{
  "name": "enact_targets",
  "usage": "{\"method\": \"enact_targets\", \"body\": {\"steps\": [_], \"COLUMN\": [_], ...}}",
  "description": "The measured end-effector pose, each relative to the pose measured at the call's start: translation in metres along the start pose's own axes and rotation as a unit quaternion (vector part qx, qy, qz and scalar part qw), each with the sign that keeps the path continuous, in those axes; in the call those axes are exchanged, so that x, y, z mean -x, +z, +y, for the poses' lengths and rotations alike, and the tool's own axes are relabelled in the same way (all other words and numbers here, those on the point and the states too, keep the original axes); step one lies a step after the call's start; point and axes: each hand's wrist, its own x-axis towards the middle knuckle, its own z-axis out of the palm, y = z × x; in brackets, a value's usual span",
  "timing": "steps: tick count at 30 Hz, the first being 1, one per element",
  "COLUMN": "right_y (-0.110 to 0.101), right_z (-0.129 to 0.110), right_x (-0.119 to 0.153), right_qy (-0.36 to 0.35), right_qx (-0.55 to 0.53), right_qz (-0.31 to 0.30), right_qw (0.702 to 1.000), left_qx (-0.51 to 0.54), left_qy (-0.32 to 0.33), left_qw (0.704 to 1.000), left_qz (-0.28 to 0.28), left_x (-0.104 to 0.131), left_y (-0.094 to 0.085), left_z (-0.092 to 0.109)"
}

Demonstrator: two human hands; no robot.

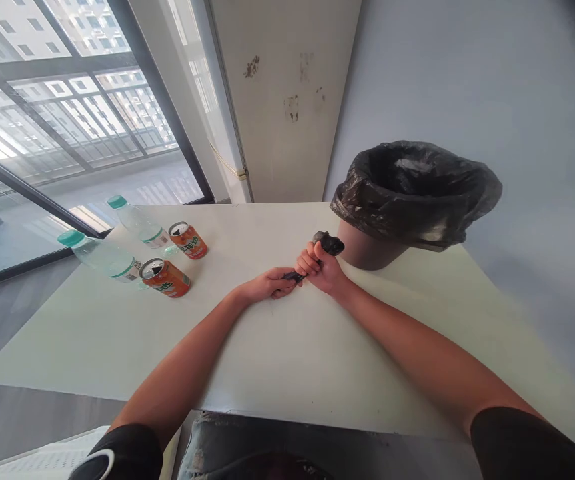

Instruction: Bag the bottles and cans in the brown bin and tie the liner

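Note:
A crumpled black plastic bag (334, 245) is bunched between my two hands above the middle of the white table (267, 347). My right hand (319, 267) is wrapped round its upper part, and the bag sticks out past the thumb. Just left of it, my left hand (273, 283) is closed on the bag's lower, narrow end. Behind my right hand stands a brownish bin (370, 245), its rim covered by a black liner (417, 183) folded over the outside.
Two clear bottles with green caps (105, 257) (140, 221) stand at the table's left. Beside them are two opened orange cans (165, 277) (188, 240). A wall (467, 87) rises at the right, and a glass window (67, 100) is at the left.

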Motion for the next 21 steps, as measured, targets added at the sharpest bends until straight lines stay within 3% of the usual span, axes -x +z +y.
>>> {"method": "enact_targets", "body": {"steps": [5, 13, 21], "right_y": [-0.001, 0.003, -0.001], "right_z": [0.002, -0.009, -0.004], "right_x": [0.001, 0.0, -0.001], "right_qy": [0.04, -0.064, 0.01], "right_qx": [0.044, -0.01, 0.022], "right_qz": [0.045, 0.081, 0.092], "right_qw": [0.997, 0.995, 0.995], "left_qx": [-0.047, 0.002, -0.063], "left_qy": [0.004, 0.002, 0.016], "left_qw": [0.999, 1.0, 0.998], "left_qz": [-0.007, 0.002, 0.001], "left_x": [0.002, 0.002, 0.001], "left_y": [0.002, -0.001, 0.0], "left_z": [0.005, 0.003, 0.001]}}
